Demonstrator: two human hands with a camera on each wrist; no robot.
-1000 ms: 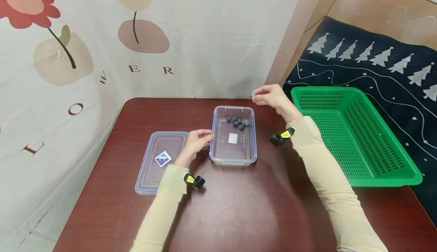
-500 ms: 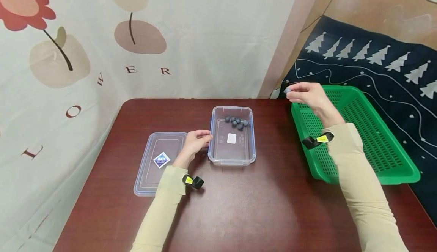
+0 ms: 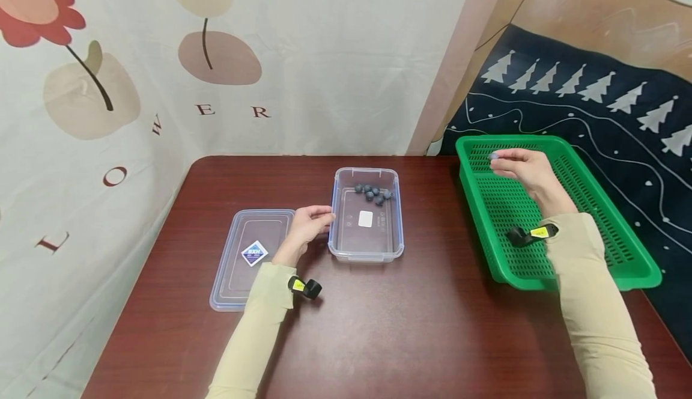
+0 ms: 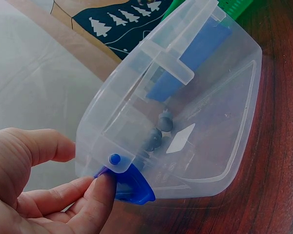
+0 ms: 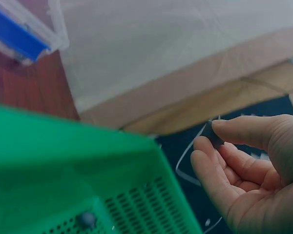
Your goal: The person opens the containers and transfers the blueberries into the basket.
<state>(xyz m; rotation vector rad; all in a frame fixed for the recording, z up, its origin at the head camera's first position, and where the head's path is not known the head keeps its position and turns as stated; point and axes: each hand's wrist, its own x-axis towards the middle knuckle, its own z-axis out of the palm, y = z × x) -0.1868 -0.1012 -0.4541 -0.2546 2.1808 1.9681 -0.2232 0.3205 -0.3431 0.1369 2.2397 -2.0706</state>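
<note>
My left hand (image 3: 309, 228) pinches the blue side latch (image 4: 132, 187) of a clear plastic food container (image 3: 364, 246) standing on the table. Several blueberries (image 3: 369, 196) lie toward the far end inside it, partly seen through the wall in the left wrist view. Over the far part of a green plastic basket (image 3: 478, 231), my right hand (image 3: 532, 176) holds one blueberry (image 5: 212, 134) between thumb and fingertips. Another round dark berry (image 5: 87, 219) rests on the basket's floor in the right wrist view.
The container's lid (image 3: 232, 285), with a diamond-shaped label, lies flat on the brown table (image 3: 421, 327) left of the container. A pale printed curtain (image 3: 324, 56) hangs behind the table, and a dark cloth with white trees (image 3: 589, 116) is behind the basket.
My right hand has carried the blueberry rightward from beside the container's far corner to above the basket. The left hand keeps its grip on the container's side, and the berries inside look unchanged.
</note>
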